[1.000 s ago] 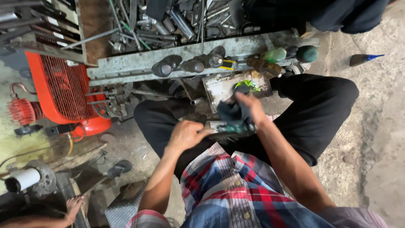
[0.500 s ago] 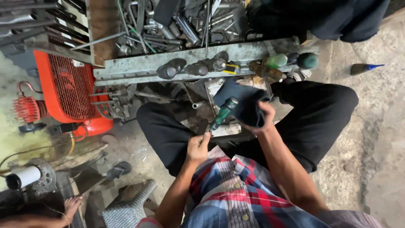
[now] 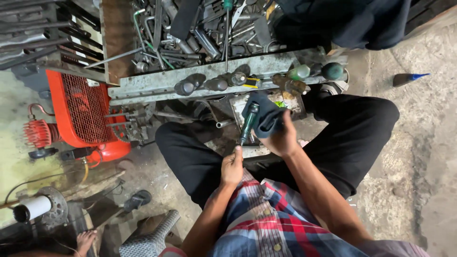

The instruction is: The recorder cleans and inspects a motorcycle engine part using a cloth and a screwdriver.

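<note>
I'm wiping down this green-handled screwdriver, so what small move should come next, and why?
Probably slide the dark cloth in the right hand down the screwdriver toward the left hand. The cloth sits up by the handle, while the left hand pinches the lower end, so the stretch between them looks unwiped.

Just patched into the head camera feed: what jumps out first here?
At centre, the right hand wraps a dark cloth around a green-handled screwdriver, while the left hand grips its lower end, above the person's dark trousers. Left of that sits a bright orange machine with a mesh grille. Along the top runs a worn metal tray lined with tool handles, a heap of steel tools behind it.
</note>
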